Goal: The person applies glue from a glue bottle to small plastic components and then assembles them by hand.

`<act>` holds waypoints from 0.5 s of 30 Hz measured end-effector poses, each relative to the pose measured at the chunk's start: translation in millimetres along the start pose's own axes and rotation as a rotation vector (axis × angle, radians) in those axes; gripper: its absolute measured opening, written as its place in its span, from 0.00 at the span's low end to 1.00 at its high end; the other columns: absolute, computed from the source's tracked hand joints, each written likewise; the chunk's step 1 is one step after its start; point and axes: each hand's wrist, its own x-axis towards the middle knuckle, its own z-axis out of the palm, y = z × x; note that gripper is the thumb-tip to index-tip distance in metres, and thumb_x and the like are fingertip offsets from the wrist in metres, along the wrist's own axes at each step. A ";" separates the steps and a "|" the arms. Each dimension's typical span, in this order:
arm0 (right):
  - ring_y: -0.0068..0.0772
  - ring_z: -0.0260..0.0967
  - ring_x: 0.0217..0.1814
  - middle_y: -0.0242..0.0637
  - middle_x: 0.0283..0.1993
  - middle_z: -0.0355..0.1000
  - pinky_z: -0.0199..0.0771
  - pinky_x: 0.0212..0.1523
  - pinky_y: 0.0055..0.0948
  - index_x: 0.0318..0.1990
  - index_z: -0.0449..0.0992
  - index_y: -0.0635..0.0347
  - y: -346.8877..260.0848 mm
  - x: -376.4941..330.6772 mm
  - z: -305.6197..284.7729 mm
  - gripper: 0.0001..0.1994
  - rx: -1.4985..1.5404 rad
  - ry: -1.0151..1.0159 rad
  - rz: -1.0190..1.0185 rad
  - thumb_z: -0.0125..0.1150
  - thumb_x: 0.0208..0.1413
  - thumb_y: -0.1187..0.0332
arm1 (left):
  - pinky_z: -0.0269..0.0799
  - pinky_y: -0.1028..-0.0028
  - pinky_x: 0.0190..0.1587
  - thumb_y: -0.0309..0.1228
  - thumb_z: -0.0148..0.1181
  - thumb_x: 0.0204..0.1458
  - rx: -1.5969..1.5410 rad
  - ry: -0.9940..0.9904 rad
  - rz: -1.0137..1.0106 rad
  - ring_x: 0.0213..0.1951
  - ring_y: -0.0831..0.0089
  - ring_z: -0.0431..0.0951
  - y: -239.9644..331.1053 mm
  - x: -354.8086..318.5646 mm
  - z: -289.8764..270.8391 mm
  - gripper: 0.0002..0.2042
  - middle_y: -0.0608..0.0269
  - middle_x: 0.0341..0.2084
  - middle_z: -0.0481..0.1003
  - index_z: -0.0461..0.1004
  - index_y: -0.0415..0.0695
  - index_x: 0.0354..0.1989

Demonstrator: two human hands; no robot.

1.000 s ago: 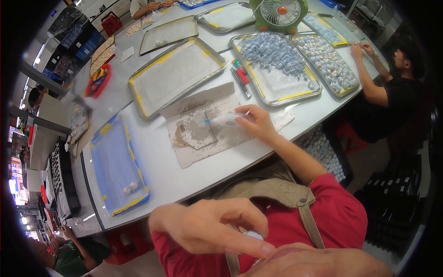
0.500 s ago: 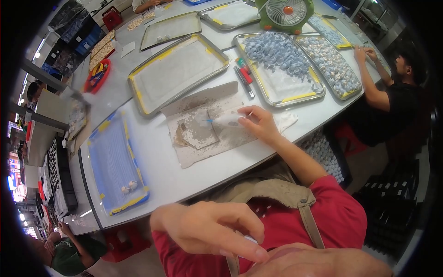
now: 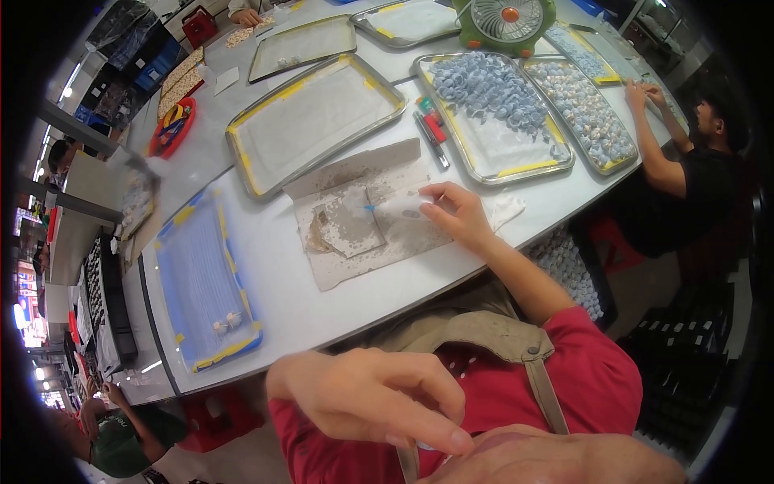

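My right hand (image 3: 457, 214) grips a white squeeze bottle (image 3: 397, 207) with a thin blue nozzle, tilted so that its tip points left. Beneath the bottle lies a folded piece of grey cardboard (image 3: 330, 273), spotted and crusted with residue. Close to my chest, my left hand (image 3: 371, 399) is closed in a pinch with its fingers curled. A sliver of something small and whitish shows under its fingertips, but the fingers hide most of it.
A blue tray (image 3: 197, 282) with two small white-and-blue pieces lies left. Behind the cardboard are a paper-lined metal tray (image 3: 314, 125), a tray of blue-grey petal-like pieces (image 3: 516, 161), a cutter (image 3: 431, 139) and a green fan (image 3: 506, 20). A co-worker (image 3: 685, 161) sits at right.
The whole view has shifted slightly. Both my hands keep nearly the same pose, the right still gripping the bottle above the cardboard. At the far edge, another person's hand has moved.
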 end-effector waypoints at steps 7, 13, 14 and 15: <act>0.26 0.69 0.39 0.39 0.39 0.72 0.67 0.41 0.23 0.41 0.74 0.63 -0.4 0.0 0.0 0.13 -0.005 -0.009 0.008 0.61 0.48 0.68 | 0.71 0.74 0.33 0.20 0.57 0.48 -0.026 -0.042 -0.015 0.33 0.59 0.75 -0.3 1.0 -1.2 0.08 0.43 0.33 0.71 0.75 0.32 0.37; 0.26 0.69 0.39 0.39 0.39 0.72 0.67 0.41 0.23 0.41 0.74 0.63 -0.3 0.1 0.3 0.13 -0.026 -0.015 0.020 0.60 0.48 0.68 | 0.71 0.74 0.32 0.17 0.57 0.47 -0.026 -0.032 -0.023 0.33 0.59 0.74 0.7 -1.6 0.7 0.07 0.43 0.34 0.71 0.75 0.33 0.36; 0.26 0.69 0.39 0.39 0.39 0.72 0.67 0.41 0.23 0.41 0.74 0.63 -0.2 0.1 0.4 0.13 -0.019 -0.008 0.009 0.60 0.48 0.68 | 0.71 0.74 0.32 0.17 0.57 0.47 -0.011 -0.027 -0.031 0.33 0.59 0.74 0.9 -1.7 0.6 0.07 0.43 0.34 0.71 0.75 0.33 0.36; 0.26 0.69 0.40 0.39 0.39 0.72 0.67 0.42 0.23 0.41 0.74 0.63 -0.1 0.2 0.6 0.13 -0.020 -0.006 0.006 0.60 0.48 0.68 | 0.71 0.75 0.32 0.17 0.57 0.47 -0.012 -0.032 -0.037 0.33 0.59 0.74 1.2 -1.6 0.4 0.07 0.43 0.34 0.71 0.76 0.33 0.35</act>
